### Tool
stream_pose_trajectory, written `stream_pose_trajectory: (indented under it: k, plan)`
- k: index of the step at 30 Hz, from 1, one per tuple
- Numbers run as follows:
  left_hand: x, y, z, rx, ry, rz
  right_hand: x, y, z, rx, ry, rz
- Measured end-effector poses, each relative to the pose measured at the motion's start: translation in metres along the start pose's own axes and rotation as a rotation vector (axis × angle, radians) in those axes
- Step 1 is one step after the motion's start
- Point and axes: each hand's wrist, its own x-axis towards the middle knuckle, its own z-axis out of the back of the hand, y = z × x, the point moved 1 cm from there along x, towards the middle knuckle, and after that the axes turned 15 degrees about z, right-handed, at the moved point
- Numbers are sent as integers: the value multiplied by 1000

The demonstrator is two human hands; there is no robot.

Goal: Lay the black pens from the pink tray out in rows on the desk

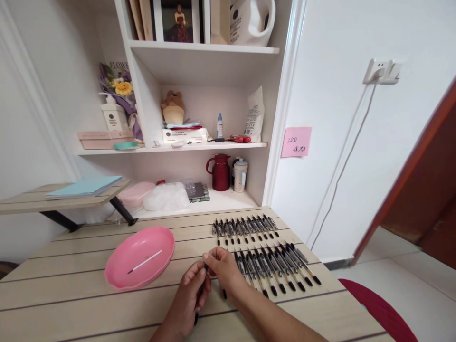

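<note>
My left hand (190,297) is wrapped round a dark pen (196,318), whose black lower end shows below the fingers. At the pen's upper end, my right hand (223,270) pinches with thumb and fingertips; what exactly sits between them is mostly hidden. Beside my right hand, a near row of black-capped clear pens (281,268) lies side by side, partly covered by my wrist. Behind it is a second row of similar pens (245,230). To the left stands a pink scalloped bowl (117,275) with one thin white pen refill (145,261) in it.
The slatted wooden table (89,313) meets a white shelf unit (199,50) at the back. A raised stand (21,204) holds blue folders (85,184) at left. A dark red jug (221,173) and a cup (240,175) stand on the low shelf. A red stool (377,308) is at right.
</note>
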Motion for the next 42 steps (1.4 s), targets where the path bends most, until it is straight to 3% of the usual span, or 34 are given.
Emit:
stream_pose_trajectory:
  k: [6, 10, 15, 20, 26, 31, 36, 38, 42]
  plan:
    - [-2, -2, 1, -98, 77, 57, 4, -2, -4, 160, 63, -15]
    - [-2, -2, 3, -104, 75, 48, 5, -7, -2, 91, 9, -36]
    - [0, -3, 3, -109, 106, 95, 4, -10, -3, 114, 42, 22]
    - [0, -4, 3, -128, 58, 94, 5, -11, -4, 74, 25, 3]
    - [-2, -6, 7, -230, 191, 201, 4, -8, -5, 255, 84, 17]
    - [-2, -3, 6, -206, 165, 146, 9, -6, -3, 358, 7, -23]
    - [1, -2, 9, -224, 114, 122, 39, -8, 17, 63, -113, 56]
    - [2, -2, 11, -244, 98, 119, 53, -12, 27, -239, -75, 121]
    - [4, -3, 13, -274, 88, 115, 74, -22, 42, -507, 13, 138]
